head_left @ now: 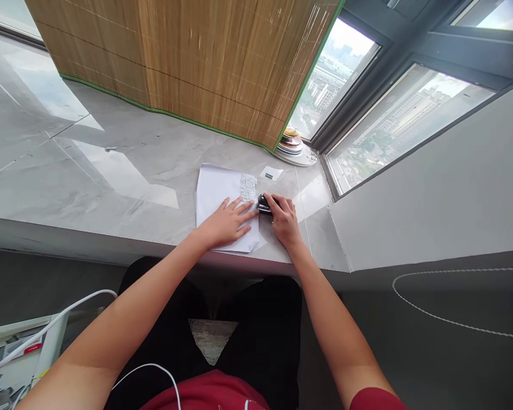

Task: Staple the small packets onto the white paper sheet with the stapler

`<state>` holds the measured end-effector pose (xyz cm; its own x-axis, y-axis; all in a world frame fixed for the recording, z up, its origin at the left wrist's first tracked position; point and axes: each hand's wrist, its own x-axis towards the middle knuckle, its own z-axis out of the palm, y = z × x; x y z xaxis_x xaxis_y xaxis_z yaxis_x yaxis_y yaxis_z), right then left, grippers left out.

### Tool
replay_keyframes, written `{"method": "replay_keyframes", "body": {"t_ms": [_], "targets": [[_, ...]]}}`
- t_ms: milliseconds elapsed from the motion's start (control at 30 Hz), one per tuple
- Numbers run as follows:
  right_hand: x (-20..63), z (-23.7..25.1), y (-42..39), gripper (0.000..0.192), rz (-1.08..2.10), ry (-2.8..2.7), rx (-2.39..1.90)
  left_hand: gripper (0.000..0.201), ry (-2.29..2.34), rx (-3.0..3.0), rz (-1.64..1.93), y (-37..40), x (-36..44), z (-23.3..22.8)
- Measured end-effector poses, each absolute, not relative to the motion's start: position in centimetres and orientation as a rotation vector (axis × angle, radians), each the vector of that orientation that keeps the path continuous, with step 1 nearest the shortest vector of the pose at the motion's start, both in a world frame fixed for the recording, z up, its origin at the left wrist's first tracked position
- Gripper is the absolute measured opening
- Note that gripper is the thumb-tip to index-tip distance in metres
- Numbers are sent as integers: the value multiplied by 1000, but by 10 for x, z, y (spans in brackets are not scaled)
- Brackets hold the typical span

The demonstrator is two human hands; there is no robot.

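Note:
White sheets of paper [216, 191] lie on the grey marble sill near its front edge, and a patch dense with staples [248, 187] covers their upper right part. My left hand [232, 221] rests flat on the paper with its fingers spread. At the paper's right edge, my right hand [284, 219] grips a black stapler [264, 204], whose nose meets the sheet; whether it is pressed down I cannot tell. Just beyond the stapler sits a small white slip [272, 173] bearing dark strips that look like staples.
A bamboo mat [175, 62] with green edging stands across the back of the sill [128, 136]. Behind its right corner is a stack of plates [291, 145] by the window. A wall [427, 176] bounds the right side. White cables [81, 302] hang at lower left.

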<state>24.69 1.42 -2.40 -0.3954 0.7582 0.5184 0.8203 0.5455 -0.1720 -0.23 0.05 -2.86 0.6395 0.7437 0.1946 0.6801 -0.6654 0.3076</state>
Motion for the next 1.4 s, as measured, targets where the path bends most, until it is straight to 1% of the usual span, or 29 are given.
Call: {"method": "replay_keyframes", "body": {"t_ms": [133,267,567,767,933,1033,1233,1400], "targets": [[246,-23,14,63,-166,-2246,-1271,55,1171,2653,447,1,-1,-27],[246,-23,13,65,-155,-2259,-1280,54,1159,2640,481,0,-1,-27],[246,-22,13,63,-154,-2263,-1293,55,1178,2684,394,-1,-1,-22],[240,-17,8,62,-272,-2319,-1449,55,1182,2697,376,-2,-1,-19],[227,-18,4,66,-332,-2324,-1554,55,1197,2702,378,-3,-1,-20],[225,-19,4,64,-309,-2271,-1557,55,1200,2694,377,-3,-1,-20],[228,-21,6,67,-286,-1994,-1689,56,1208,2688,331,-2,-2,-18],[227,-20,9,57,-254,-1819,-1780,59,1220,2699,330,0,-2,-23]]}}
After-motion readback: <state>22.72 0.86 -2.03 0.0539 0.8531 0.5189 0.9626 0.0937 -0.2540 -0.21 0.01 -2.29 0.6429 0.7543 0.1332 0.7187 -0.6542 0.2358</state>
